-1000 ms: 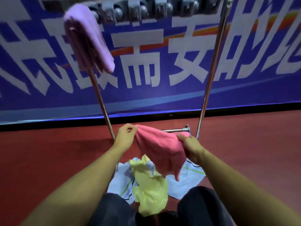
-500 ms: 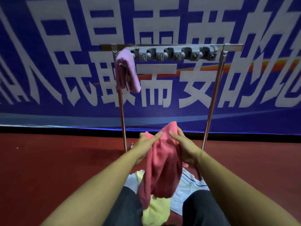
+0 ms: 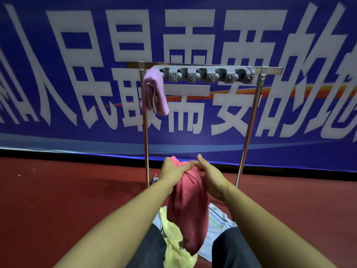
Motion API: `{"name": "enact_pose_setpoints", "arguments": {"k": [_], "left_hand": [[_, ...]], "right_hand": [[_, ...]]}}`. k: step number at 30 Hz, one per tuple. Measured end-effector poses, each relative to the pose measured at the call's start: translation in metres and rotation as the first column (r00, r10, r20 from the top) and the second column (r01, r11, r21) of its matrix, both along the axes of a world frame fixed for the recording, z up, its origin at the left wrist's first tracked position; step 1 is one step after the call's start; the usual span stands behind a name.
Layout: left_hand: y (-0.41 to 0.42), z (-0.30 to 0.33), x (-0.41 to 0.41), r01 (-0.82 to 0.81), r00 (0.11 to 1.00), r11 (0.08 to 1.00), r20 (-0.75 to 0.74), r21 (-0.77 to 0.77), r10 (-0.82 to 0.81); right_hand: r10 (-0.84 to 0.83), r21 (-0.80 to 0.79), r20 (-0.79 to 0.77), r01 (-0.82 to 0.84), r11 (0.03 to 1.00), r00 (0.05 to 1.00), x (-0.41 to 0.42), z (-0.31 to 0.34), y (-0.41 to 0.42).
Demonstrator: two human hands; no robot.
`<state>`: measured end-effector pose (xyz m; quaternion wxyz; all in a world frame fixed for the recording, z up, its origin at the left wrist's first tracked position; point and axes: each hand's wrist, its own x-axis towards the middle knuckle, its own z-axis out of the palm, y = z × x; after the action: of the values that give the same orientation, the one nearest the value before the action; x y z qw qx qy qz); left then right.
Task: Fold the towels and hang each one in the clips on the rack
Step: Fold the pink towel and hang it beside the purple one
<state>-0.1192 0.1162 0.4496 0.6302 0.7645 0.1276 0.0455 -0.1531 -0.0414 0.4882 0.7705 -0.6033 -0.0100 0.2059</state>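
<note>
Pink towel (image 3: 188,207) bunched in left hand (image 3: 172,171) fingers' grasp, right hand (image 3: 209,176) fingers straight alongside.

Single head-worn wide-angle view, aimed forward and slightly down from a seated position on the red floor (image 3: 58,190). Faces the metal rack (image 3: 249,120) head-on, with the blue banner (image 3: 289,35) just behind the rack filling the upper frame. Close enough for forearms and knees to crowd the bottom edge below the rack.
</note>
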Motion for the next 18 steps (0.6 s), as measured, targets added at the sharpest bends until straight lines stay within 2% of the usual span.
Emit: {"name": "enact_pose_setpoints", "arguments": {"k": [5,7,9,11,13,15,18], "left_hand": [[0.020,0.001,-0.001,-0.042,0.999,0.997,0.011,-0.058,0.043],[0.024,0.003,-0.002,-0.008,0.999,0.996,0.043,-0.084,0.011],[0.027,0.005,-0.004,0.014,0.998,0.997,0.060,-0.070,-0.010],[0.030,0.001,-0.001,0.018,0.996,0.995,0.087,-0.099,-0.009],[0.033,-0.003,0.003,0.004,0.997,0.992,0.075,-0.129,0.006],[0.036,-0.003,0.003,0.025,0.997,0.991,0.076,-0.135,-0.014],[0.039,-0.002,0.003,0.015,0.998,0.986,0.064,-0.164,-0.004]], "right_hand": [[-0.246,-0.112,0.150,0.263,0.958,0.958,0.015,-0.021,-0.009],[-0.264,-0.044,0.055,0.267,0.963,0.963,0.019,-0.026,-0.012],[-0.159,-0.018,-0.086,0.158,0.987,0.984,0.019,-0.029,-0.013],[0.025,-0.091,-0.226,-0.046,0.995,0.974,0.016,-0.031,-0.015],[0.130,-0.151,-0.320,-0.186,0.971,0.939,0.014,-0.035,-0.017],[0.162,-0.190,-0.338,-0.236,0.953,0.927,0.012,-0.038,-0.018],[0.144,-0.232,-0.302,-0.219,0.948,0.942,0.007,-0.039,-0.011]]}}
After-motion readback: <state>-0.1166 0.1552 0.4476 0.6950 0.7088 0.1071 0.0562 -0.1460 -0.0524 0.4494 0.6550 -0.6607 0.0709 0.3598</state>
